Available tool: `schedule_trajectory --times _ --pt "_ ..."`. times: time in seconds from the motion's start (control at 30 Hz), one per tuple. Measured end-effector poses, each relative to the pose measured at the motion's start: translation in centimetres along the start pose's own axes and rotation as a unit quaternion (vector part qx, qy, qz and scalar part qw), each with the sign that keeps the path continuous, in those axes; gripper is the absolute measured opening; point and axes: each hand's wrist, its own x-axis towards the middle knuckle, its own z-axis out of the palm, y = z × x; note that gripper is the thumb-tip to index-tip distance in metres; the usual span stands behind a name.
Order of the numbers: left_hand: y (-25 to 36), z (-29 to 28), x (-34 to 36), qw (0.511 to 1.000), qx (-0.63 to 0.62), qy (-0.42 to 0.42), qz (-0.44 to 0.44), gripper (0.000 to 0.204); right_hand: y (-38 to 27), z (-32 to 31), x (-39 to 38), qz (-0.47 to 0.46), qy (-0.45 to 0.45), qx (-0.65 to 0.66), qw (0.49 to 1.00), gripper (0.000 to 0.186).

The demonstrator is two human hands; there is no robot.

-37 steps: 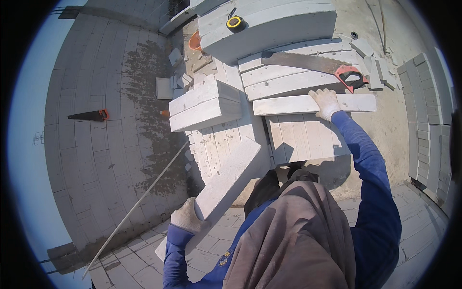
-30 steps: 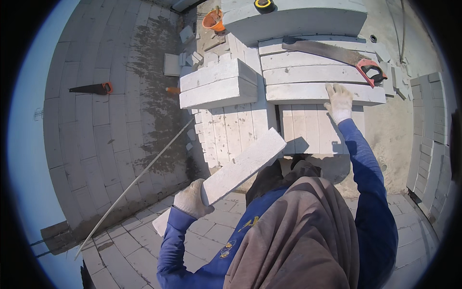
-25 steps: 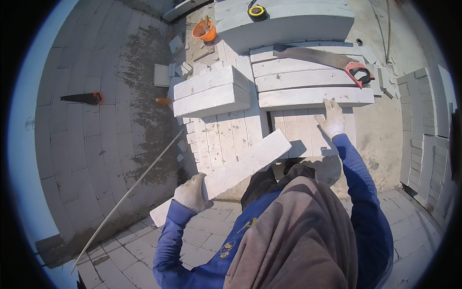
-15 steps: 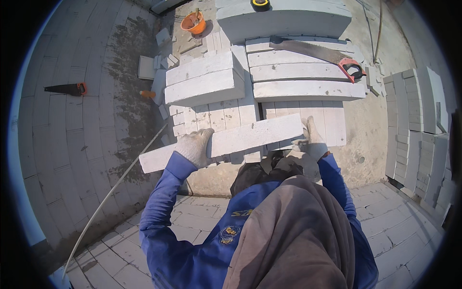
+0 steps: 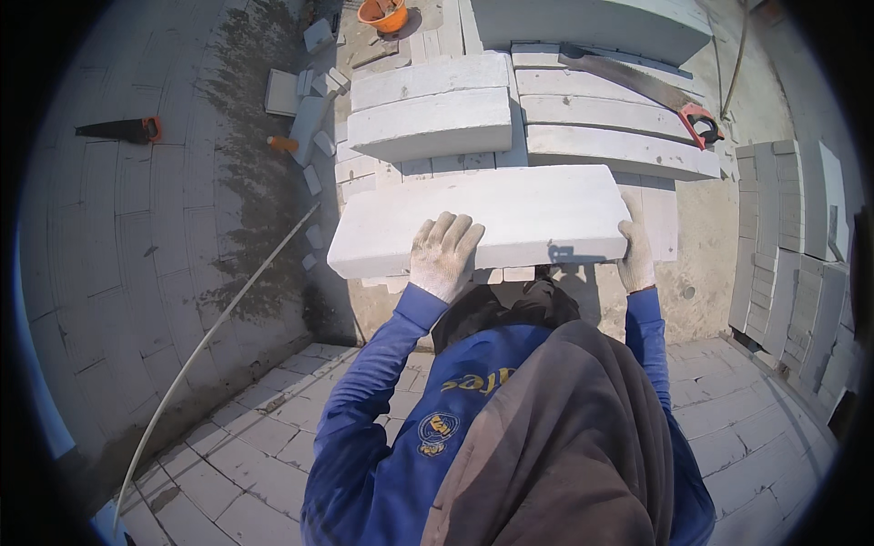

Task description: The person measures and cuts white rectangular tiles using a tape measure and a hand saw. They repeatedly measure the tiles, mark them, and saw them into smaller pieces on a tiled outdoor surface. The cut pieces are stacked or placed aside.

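A long white aerated concrete block (image 5: 482, 214) lies crosswise in front of me, its broad face up, above other blocks. My left hand (image 5: 444, 255), in a pale knit work glove, holds its near side left of the middle. The fingers reach up over the near face; the thumb is hidden. At the right end, my gloved right hand (image 5: 637, 250) is closed around the block's end, with some fingers out of sight. Just beyond is a pair of shorter white blocks (image 5: 432, 118), side by side.
A red-handled handsaw (image 5: 637, 84) rests on the long blocks (image 5: 619, 141) at far right. Another handsaw (image 5: 118, 130) lies at the left. An orange bucket (image 5: 382, 16) stands at the back. A thin pale hose (image 5: 214, 350) crosses the left. More blocks (image 5: 787, 255) are stacked at right.
The long block has turned from its narrow side to show its broad face, and sits more level and farther right. My left hand has shifted right along it; the right hand stays at its end.
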Motion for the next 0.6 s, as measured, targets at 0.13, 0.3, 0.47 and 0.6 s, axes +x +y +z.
schedule_trajectory --times 0.13,0.3,0.47,0.6 --pt "-5.2 0.0 -8.3 0.972 -0.016 0.133 -0.192 0.105 2.9 -0.8 -1.7 0.005 0.152 -0.080 0.985 0.073" --pt "-19.5 2.8 -16.9 0.659 -0.463 0.215 -0.553 0.099 7.9 -0.9 -2.7 0.006 0.183 0.014 0.983 0.063" --pt "-21.0 11.7 -16.6 0.727 -0.428 0.057 -0.534 0.086 10.3 -1.4 -3.0 -0.016 0.253 0.003 0.967 0.063" --pt "-20.9 13.5 -15.7 0.684 -0.460 0.100 -0.557 0.069 10.8 -2.5 -2.4 -0.029 0.252 -0.030 0.967 0.066"
